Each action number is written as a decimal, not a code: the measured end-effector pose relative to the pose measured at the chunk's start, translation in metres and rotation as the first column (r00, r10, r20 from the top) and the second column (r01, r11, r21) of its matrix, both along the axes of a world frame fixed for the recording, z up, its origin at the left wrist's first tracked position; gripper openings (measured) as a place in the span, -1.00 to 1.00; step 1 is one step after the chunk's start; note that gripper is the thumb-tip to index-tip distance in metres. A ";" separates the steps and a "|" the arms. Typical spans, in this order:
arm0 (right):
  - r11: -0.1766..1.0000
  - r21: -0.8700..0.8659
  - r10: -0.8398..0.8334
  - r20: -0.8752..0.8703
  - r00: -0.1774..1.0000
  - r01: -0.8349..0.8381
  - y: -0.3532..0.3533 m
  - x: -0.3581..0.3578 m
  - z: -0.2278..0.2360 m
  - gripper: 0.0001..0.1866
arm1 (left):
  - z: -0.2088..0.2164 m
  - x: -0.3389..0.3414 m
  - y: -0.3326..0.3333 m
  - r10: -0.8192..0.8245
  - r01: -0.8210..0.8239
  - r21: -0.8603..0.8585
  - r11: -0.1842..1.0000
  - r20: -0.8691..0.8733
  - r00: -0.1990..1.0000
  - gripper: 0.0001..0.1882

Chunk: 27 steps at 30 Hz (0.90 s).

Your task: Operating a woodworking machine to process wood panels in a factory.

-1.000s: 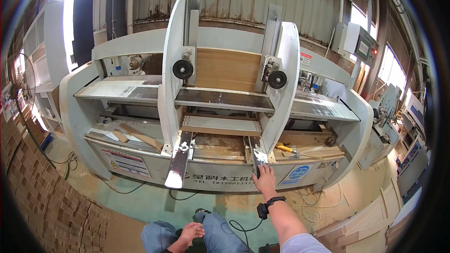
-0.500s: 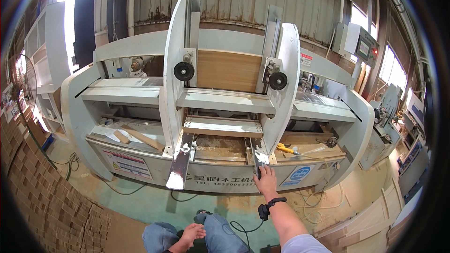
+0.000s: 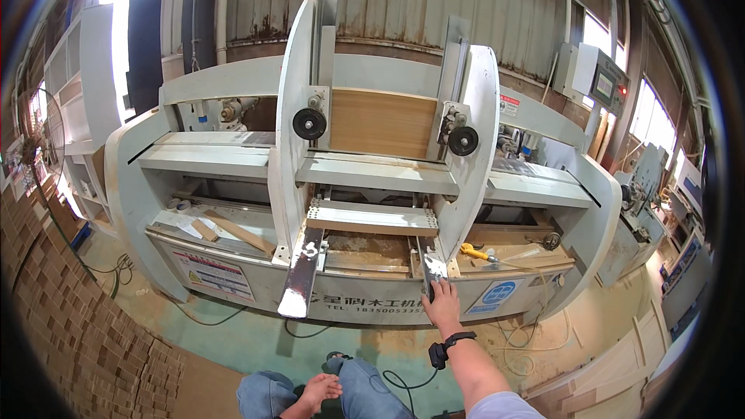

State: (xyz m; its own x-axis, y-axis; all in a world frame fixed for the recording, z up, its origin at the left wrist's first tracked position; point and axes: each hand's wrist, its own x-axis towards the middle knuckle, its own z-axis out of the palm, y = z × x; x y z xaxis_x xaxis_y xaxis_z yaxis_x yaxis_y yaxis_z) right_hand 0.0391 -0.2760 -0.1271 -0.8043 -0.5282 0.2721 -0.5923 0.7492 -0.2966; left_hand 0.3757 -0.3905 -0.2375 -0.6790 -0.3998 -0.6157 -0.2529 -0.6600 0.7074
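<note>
My right hand [image 3: 442,304], a black band on its wrist, rests on the near end of the dark right-hand rail [image 3: 431,261] of a white woodworking machine. Its fingers are stretched over the rail end, and the thumb lies at its left side. Over my lap, beside my knees, my left hand [image 3: 320,389] is held loosely with its fingers extended and nothing in it. The matching left rail [image 3: 298,287] juts toward me. Across both rails lies a pale-edged stack of boards [image 3: 372,216]. Behind it, a wooden panel [image 3: 384,120] stands between two uprights with black knobs [image 3: 309,123].
A yellow-handled air gun [image 3: 475,251] lies on the machine's right shelf, wood offcuts [image 3: 233,229] on its left shelf. Stacked wood blocks [image 3: 70,302] fill the left floor. Boards [image 3: 613,357] lean at lower right; a control panel [image 3: 609,81] stands at the far right.
The view has shifted slightly, so the machine sits a little lower and farther right. My right hand stays at the rail end, and my left hand remains over my lap.
</note>
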 end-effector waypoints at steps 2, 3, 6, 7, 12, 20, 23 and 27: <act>1.000 0.006 -0.004 0.011 1.000 0.004 0.000 0.001 0.002 -0.44 | -0.002 0.000 0.000 -0.001 0.001 0.004 1.000 -0.004 1.000 -0.79; 1.000 0.002 -0.004 0.005 1.000 0.004 -0.001 0.001 0.003 -0.44 | -0.002 0.000 0.000 -0.001 0.001 0.005 1.000 -0.004 1.000 -0.79; 1.000 -0.005 -0.004 -0.006 1.000 0.004 0.000 -0.001 0.000 -0.44 | 0.000 -0.002 0.000 -0.007 0.007 -0.003 1.000 0.007 1.000 -0.79; 1.000 -0.009 -0.002 -0.012 1.000 0.002 0.000 -0.003 -0.001 -0.44 | 0.001 -0.003 0.000 -0.007 0.007 -0.003 1.000 0.012 1.000 -0.80; 1.000 -0.004 0.005 -0.012 1.000 -0.005 0.000 -0.004 -0.003 -0.43 | -0.001 -0.003 0.000 -0.007 0.007 -0.010 1.000 0.029 1.000 -0.81; 1.000 0.005 -0.001 0.003 1.000 0.001 0.000 -0.002 -0.001 -0.43 | -0.003 0.000 0.000 -0.004 0.004 0.006 1.000 0.014 1.000 -0.81; 1.000 0.006 0.008 0.015 1.000 -0.008 0.000 -0.002 -0.001 -0.42 | -0.004 0.000 0.001 -0.001 0.001 -0.002 1.000 0.009 1.000 -0.81; 1.000 -0.001 -0.005 -0.027 1.000 0.005 -0.001 -0.003 -0.002 -0.43 | 0.001 0.000 0.002 0.010 -0.010 -0.003 1.000 0.028 1.000 -0.81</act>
State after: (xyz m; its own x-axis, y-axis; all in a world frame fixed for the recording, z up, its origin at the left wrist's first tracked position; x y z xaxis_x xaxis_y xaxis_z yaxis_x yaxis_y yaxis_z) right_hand 0.0362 -0.2766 -0.1294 -0.7996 -0.5237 0.2941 -0.5961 0.7519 -0.2816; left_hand 0.3761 -0.3889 -0.2361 -0.6573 -0.4080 -0.6336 -0.2662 -0.6609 0.7017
